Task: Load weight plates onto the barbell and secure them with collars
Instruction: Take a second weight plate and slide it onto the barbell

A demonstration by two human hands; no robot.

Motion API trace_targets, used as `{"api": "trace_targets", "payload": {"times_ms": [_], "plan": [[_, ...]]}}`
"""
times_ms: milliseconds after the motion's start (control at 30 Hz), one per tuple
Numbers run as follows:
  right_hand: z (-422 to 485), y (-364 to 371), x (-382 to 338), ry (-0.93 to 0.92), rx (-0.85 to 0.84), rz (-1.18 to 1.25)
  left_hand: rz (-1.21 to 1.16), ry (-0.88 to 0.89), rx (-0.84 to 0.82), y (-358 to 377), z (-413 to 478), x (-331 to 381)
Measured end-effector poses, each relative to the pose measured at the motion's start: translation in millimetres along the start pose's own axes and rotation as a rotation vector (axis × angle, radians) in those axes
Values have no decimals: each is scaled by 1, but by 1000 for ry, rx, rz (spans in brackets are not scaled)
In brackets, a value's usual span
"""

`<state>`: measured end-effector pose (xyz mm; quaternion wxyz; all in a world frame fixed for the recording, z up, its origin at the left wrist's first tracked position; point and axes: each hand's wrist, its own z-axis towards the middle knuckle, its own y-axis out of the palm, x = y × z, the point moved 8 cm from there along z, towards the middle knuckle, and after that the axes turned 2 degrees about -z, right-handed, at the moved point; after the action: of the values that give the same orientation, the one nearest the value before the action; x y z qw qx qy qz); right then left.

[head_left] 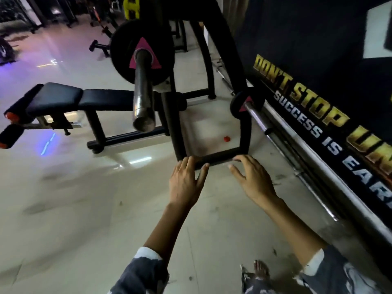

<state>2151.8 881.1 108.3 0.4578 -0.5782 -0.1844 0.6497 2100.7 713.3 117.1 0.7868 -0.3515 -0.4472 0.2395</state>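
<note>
A steel barbell sleeve (pixel 142 96) points toward me from the bench rack. One black weight plate (pixel 123 52) with a pink triangle mark sits on it, far up the sleeve. The sleeve's near end is bare. A smaller black plate (pixel 235 102) with the same pink mark sits on a second bar (pixel 273 124) lying along the wall on the right. My left hand (pixel 186 181) and my right hand (pixel 254 179) are stretched forward below the sleeve, fingers spread, holding nothing. No collar is in sight.
The rack's black frame (pixel 212 158) runs along the floor just past my fingertips. A padded bench (pixel 84 96) extends left. A small red cap (pixel 227 139) lies on the floor inside the frame. A dark banner wall (pixel 318 81) closes the right side. My bare foot (pixel 262 269) is below.
</note>
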Motion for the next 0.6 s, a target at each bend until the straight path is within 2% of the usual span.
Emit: {"api": "trace_targets", "payload": {"times_ms": [200, 300, 467, 600], "plan": [[39, -39, 138, 181, 14, -8, -60, 62, -144, 135, 68, 61], [84, -59, 196, 212, 37, -28, -71, 52, -154, 198, 114, 90], [166, -73, 274, 188, -7, -52, -126, -63, -134, 269, 190, 109], [238, -56, 318, 179, -56, -33, -136, -169, -93, 307, 244, 91]]}}
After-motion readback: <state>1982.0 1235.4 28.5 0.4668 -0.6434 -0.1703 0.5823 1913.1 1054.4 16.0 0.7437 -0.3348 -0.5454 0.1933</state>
